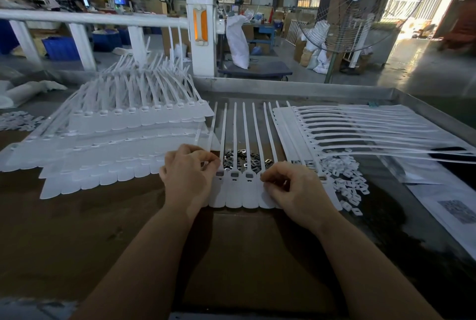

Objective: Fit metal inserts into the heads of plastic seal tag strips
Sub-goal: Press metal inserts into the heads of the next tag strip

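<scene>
A joined row of white plastic seal tag strips (235, 192) lies flat in front of me, tails pointing away. Three heads in the middle show square sockets with grey metal in them. Loose dark metal inserts (253, 161) lie in a small heap under the tails just beyond the heads. My left hand (189, 178) rests over the row's left end, fingertips curled and pinched at the leftmost visible head. My right hand (293, 189) covers the right end, fingers curled with the tips pinched together at a head; whatever they hold is hidden.
Stacked rows of tag strips (116, 144) fill the left of the brown table (128, 229). More strips (360, 126) fan out to the right, beside a pile of small white plastic caps (345, 183). A white railing post (202, 33) and a standing fan (358, 5) stand beyond the metal rim.
</scene>
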`<move>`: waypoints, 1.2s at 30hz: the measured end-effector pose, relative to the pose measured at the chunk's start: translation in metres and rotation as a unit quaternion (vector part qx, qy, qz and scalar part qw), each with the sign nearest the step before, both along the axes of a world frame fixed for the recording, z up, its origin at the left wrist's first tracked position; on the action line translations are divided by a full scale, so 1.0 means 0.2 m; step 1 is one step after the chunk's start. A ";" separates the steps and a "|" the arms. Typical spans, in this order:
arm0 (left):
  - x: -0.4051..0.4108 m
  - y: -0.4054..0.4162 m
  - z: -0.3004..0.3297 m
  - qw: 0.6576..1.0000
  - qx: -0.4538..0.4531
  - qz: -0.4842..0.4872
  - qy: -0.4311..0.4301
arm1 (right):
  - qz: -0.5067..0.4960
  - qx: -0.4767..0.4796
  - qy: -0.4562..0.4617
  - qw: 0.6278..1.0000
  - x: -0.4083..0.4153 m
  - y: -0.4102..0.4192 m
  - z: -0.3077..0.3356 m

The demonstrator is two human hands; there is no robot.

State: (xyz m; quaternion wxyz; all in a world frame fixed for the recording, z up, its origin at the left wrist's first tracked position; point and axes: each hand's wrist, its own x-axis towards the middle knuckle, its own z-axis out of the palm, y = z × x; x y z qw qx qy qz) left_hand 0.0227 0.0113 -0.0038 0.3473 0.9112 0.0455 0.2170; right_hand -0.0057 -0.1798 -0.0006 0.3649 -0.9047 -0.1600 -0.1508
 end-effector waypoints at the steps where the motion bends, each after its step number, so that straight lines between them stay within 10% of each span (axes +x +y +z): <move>1: 0.00 0.00 0.00 1.000 0.011 -0.002 0.014 | 0.001 0.000 0.001 1.000 0.00 0.00 0.00; 36: 0.03 0.01 -0.02 0.998 0.004 -0.022 0.062 | -0.017 0.009 -0.043 0.999 0.00 0.00 0.01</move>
